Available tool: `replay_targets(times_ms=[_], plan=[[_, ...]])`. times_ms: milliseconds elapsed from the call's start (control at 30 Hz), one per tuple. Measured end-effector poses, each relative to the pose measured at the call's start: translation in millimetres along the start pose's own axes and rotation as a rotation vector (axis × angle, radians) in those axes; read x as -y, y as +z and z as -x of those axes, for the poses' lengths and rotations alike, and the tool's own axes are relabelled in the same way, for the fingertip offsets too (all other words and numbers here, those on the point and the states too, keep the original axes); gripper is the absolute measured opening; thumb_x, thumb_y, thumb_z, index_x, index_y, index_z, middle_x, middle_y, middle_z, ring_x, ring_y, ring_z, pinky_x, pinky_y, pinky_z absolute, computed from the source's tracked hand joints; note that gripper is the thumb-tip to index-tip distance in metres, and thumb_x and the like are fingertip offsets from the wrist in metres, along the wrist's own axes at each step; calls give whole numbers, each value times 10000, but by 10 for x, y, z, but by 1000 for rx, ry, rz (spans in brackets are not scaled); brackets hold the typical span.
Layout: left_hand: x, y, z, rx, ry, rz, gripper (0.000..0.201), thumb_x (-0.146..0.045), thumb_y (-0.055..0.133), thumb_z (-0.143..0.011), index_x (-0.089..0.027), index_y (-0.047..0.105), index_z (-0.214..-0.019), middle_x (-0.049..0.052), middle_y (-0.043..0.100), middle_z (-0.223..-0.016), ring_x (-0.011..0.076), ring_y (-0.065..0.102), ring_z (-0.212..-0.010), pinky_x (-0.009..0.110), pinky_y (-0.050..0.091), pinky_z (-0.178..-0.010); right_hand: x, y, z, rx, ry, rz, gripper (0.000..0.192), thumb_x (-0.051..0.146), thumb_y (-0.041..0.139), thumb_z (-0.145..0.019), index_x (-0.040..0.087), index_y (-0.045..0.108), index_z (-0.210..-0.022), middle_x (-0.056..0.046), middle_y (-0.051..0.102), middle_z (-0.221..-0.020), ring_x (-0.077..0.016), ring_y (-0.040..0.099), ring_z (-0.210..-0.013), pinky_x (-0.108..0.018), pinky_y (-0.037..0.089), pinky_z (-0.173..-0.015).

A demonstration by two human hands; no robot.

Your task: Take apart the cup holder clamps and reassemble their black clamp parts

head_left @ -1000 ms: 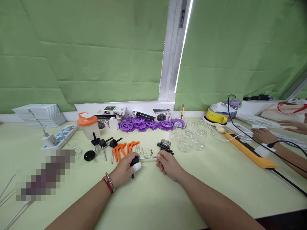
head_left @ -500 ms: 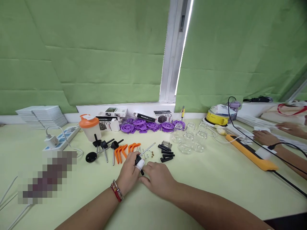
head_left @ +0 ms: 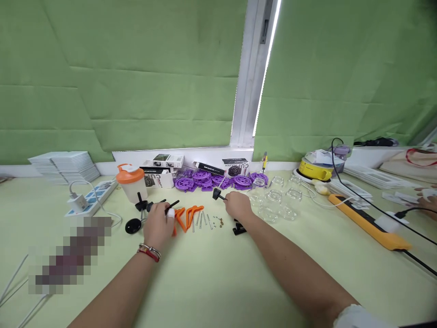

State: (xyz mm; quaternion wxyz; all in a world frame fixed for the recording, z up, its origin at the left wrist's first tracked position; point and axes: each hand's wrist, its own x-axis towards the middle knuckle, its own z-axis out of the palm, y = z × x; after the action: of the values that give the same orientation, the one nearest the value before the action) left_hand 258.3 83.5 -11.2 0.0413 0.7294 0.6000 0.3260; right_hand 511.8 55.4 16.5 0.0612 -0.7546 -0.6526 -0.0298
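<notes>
My right hand (head_left: 239, 206) is closed on a black cup-shaped piece with a stem and metal rod (head_left: 217, 194), raised over the table. Under that hand lie black plastic tubes (head_left: 239, 228), partly covered. At the left, my left hand (head_left: 159, 224), its thumb wrapped in white, has curled fingers around a similar black stemmed piece (head_left: 173, 206), which is mostly hidden. Beside it stand another black stemmed piece (head_left: 140, 203) and a round black disc (head_left: 133, 226). Orange bent levers (head_left: 188, 217) lie to the right of the left hand, followed by metal screws (head_left: 201, 221) and tiny nuts (head_left: 218, 222).
Purple wheel-like parts (head_left: 205, 181) and cup-holder boxes (head_left: 160, 178) line the back. Clear plastic cups (head_left: 275, 200) stand at right, before a yellow tape roll (head_left: 314, 171). An orange power strip (head_left: 368, 225), a shaker bottle (head_left: 131, 184) and another person's hand (head_left: 428, 200) are also present.
My hands have parted. The black stemmed piece with the rod has passed from my left hand to my right, which moved up and right. My left hand moved left to the black pieces.
</notes>
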Motion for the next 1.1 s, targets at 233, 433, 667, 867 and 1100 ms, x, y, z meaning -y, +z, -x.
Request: replay_targets(times_ms=[233,433,667,867,1100], plan=[[232,-9,-147,281,-281,-207,342,-329,434,-777,-249,560,-1084,81,689,-919,300,633,-857,352,457,-589,-111,229,-267,59,37,29,187,234,537,-807,152,691,-876,-133,681,-879,-232,635,-841,-274,421,-668],[209,43,-137,319,-273,-229,405,-312,418,-778,-220,528,-1157,141,686,-945,322,638,-857,370,460,-603,-59,267,-290,62,46,42,174,221,566,-789,132,677,-890,-146,679,-913,-249,638,-855,-285,434,-667],[204,14,-132,346,-280,-223,461,-298,411,-788,-180,452,-1232,147,681,-917,321,639,-844,374,470,-595,-49,211,-271,87,60,30,184,269,617,-773,130,679,-876,-143,683,-912,-244,644,-844,-279,434,-657],[197,11,-124,213,-91,-243,574,-137,340,-789,-224,360,-1355,150,468,-1320,278,611,-954,349,481,-649,-13,140,-142,59,34,-21,202,338,544,-840,184,667,-886,-96,681,-888,-218,633,-847,-264,412,-637],[313,67,-149,314,103,-287,545,-61,363,-751,-254,541,-1228,73,329,-1442,259,541,-1094,338,485,-745,30,190,17,33,24,-65,203,305,513,-864,176,669,-881,-96,665,-906,-205,622,-835,-263,395,-640]])
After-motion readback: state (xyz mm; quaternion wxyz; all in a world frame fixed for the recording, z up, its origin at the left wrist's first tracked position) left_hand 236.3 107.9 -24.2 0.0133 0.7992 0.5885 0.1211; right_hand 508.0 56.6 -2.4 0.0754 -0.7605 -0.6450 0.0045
